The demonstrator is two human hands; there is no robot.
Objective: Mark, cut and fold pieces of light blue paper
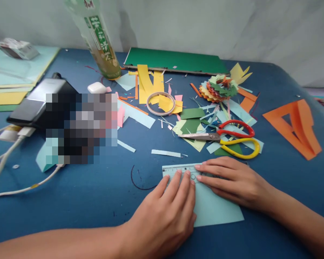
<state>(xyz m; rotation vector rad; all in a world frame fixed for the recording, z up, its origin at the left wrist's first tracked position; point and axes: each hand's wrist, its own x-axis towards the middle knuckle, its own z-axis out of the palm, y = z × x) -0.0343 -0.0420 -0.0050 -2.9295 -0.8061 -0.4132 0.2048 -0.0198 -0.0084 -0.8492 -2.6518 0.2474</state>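
Note:
A light blue paper sheet lies at the near edge of the blue table, with a clear ruler laid along its far edge. My left hand rests flat on the sheet, fingers stretched out with the tips on the ruler. My right hand lies flat across the sheet from the right, its fingertips pressing the ruler beside the left fingers. Neither hand grips anything.
Scissors with red and yellow handles lie just beyond the ruler among paper scraps. A tape ring, a folded paper rosette, a green board, a bottle, orange folded paper, a phone and white cables surround them.

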